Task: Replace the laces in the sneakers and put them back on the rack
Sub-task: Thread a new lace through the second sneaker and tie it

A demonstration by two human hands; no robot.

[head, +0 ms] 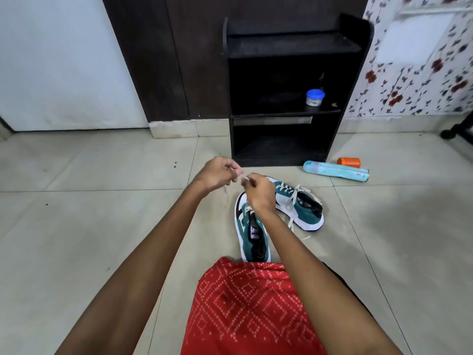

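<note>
Two hands, my left hand [214,175] and right hand [259,192], pinch the lace [225,191] with curled fingers just above the near sneaker [254,235].

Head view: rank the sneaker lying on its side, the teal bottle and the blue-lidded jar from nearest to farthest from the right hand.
From the right hand, which pinches the lace:
1. Sneaker lying on its side, just right of it on the floor.
2. Teal bottle, farther right, in front of the rack.
3. Blue-lidded jar, on the rack's middle shelf.
</note>
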